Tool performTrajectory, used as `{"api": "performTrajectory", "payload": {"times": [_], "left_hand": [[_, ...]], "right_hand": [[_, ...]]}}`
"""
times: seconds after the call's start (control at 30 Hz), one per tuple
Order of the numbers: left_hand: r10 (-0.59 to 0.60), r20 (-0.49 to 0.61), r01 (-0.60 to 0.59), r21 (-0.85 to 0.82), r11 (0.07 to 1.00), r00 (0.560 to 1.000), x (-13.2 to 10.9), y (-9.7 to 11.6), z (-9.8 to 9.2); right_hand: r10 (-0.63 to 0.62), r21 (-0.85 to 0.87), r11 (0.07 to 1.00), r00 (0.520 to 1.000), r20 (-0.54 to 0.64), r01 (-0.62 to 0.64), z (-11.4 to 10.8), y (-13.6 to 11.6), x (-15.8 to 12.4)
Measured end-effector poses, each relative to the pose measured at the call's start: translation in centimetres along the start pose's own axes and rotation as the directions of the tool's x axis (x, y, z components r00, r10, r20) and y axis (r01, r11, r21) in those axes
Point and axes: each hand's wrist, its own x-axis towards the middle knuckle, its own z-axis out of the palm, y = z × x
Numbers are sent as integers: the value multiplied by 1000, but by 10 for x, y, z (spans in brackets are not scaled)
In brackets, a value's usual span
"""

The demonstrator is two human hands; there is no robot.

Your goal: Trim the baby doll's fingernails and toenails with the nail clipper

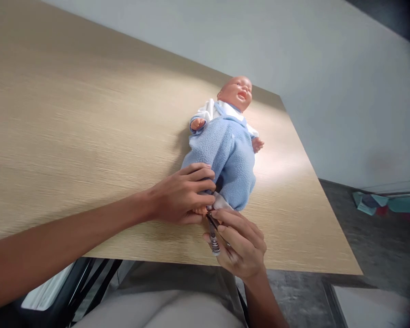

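Glare on tabletop [133,136], soft shadow beside doll [225,143], right edge dark, blurred.

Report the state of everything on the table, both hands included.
Doll: face up, clothed.
Overalls: worn by the doll.
Left hand: curled over the doll's lower leg and foot.
Right hand: gripping the clipper.
Clipper: held, tip at the foot; jaws too small to judge.

Before you, pale flat wooden table [105,136]; on it, blue-clothed plastic doll [225,146], head [235,93] farthest. Slim silver metal tool [214,242] in your right hand [241,243], apparently at its foot [201,210].
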Motion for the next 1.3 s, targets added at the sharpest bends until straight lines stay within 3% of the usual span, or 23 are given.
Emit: {"api": "performTrajectory", "payload": {"times": [0.73,1.0,1.3], "left_hand": [[8,22,-8,-16,1000,1000,0,-1,1],[0,40,0,-17,1000,999,0,0,0],[5,17,-5,-18,1000,1000,-1,0,1]], "right_hand": [[3,5,1000,997,72,-4,-2,0,0],[-101,-48,994,994,34,103,2,0,-1],[-142,-81,987,990,16,142,4,-3,6]]}}
